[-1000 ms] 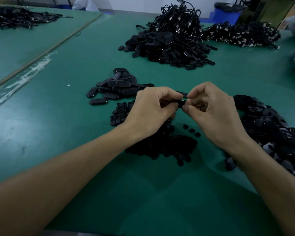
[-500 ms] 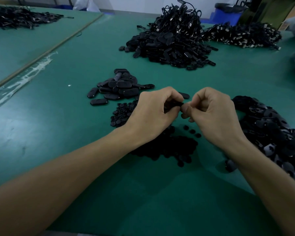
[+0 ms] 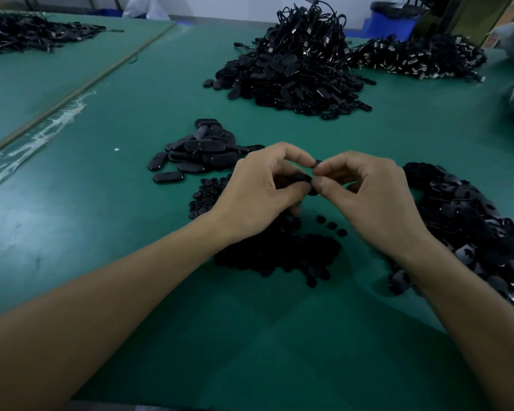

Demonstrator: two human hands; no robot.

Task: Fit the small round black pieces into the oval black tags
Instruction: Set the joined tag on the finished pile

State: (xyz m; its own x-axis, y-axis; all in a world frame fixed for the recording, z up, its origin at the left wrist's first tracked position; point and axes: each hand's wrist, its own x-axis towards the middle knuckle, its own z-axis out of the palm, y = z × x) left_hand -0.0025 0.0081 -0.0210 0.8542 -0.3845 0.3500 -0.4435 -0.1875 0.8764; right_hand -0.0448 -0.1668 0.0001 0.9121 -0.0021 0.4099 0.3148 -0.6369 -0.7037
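Note:
My left hand [image 3: 257, 191] grips an oval black tag [image 3: 297, 178], mostly hidden inside its curled fingers. My right hand [image 3: 368, 197] meets it fingertip to fingertip and pinches something small and black [image 3: 318, 163] at the tag's end; I cannot make out what it is. Both hands hover above a heap of small round black pieces [image 3: 279, 250]. A pile of oval tags [image 3: 202, 152] lies just beyond my left hand. Another heap of oval tags [image 3: 475, 223] spreads out to the right of my right hand.
A tall mound of black tags with cords [image 3: 294, 69] sits at the back centre, with a second corded pile [image 3: 419, 57] to its right and a blue bin [image 3: 392, 22] behind. More black parts [image 3: 33, 34] lie far left. The green table [image 3: 72, 203] has a taped seam on the left.
Both hands stayed together over the round pieces, shifting slightly downward. The right fingertips kept working at the end of the tag held by the left hand.

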